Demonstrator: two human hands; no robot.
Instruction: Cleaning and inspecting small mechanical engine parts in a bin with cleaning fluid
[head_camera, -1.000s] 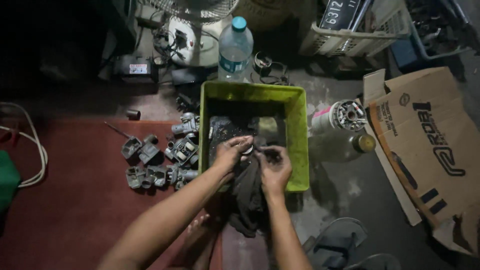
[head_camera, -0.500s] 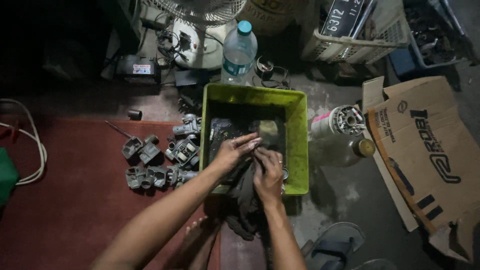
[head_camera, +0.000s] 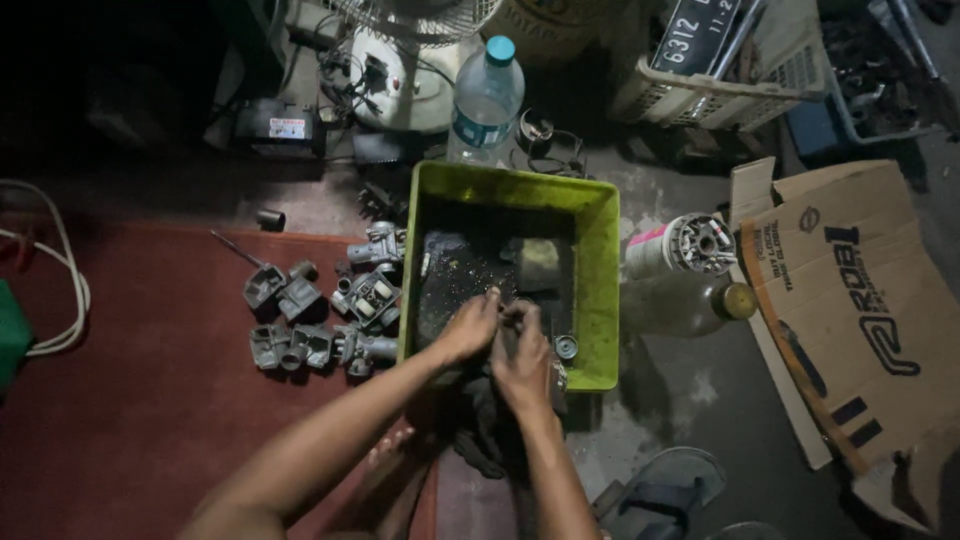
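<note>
hands are meeting over the near end of a green plastic tray (head_camera: 600, 290) in the head view, which is the only view. left hand (head_camera: 468, 328) is resting curled at the tray's near edge, fingertips pressing toward a small dark metal part (head_camera: 512, 312) held between both hands; right hand (head_camera: 524, 358) is closing its grip around that same part from the right side. the part is too dark and too covered by fingers to tell its shape. a dark rag (head_camera: 480, 425) is hanging below the hands, over the tray's near rim.

inside the tray, dark oily liquid is pooling, a greyish block (head_camera: 538, 262) is lying toward the far right corner, and a small round cap (head_camera: 566, 347) is sitting just beside the right hand.

left of the tray, a cluster of grey carburetor bodies (head_camera: 325, 310) is lying on a red mat (head_camera: 130, 420). a clear water bottle (head_camera: 485, 100) is standing behind the tray. right of the tray, a spray can (head_camera: 675, 248) and a glass bottle (head_camera: 690, 302) are lying on the concrete floor, with flattened cardboard (head_camera: 850, 300) further right. a sandal (head_camera: 660, 490) is showing near the bottom edge.
</note>
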